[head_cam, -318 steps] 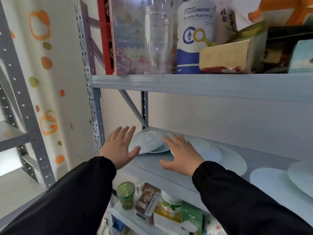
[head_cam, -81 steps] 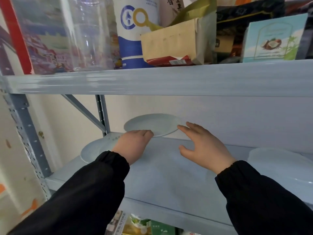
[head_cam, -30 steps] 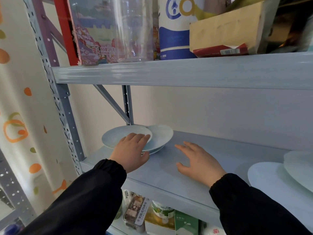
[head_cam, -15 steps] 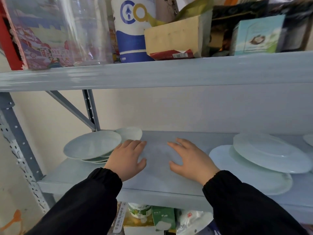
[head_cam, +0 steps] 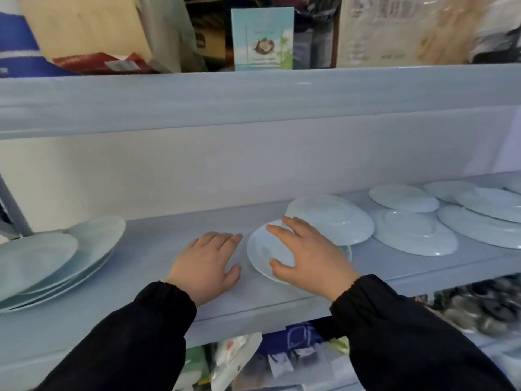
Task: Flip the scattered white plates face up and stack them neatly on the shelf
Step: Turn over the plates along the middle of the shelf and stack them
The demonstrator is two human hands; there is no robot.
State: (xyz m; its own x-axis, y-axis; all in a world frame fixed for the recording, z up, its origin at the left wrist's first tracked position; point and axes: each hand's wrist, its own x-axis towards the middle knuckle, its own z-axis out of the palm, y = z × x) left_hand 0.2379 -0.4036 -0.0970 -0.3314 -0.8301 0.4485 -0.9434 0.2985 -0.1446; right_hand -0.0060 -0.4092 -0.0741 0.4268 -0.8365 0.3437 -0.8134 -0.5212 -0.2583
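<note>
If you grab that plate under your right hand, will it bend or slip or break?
The plate looks hard and glazed, so it likely stays stiff. Its shiny surface may slip under the right hand. It partly underlies another upside-down plate, so pulling may clink them; it probably chips if dropped.

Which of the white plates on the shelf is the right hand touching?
The small plate nearest the shelf's front edge, under the right hand. The other plates lie untouched behind it and to either side.

Coconut-picture box [head_cam: 262, 38] beside cardboard carton [head_cam: 93, 26]
</note>
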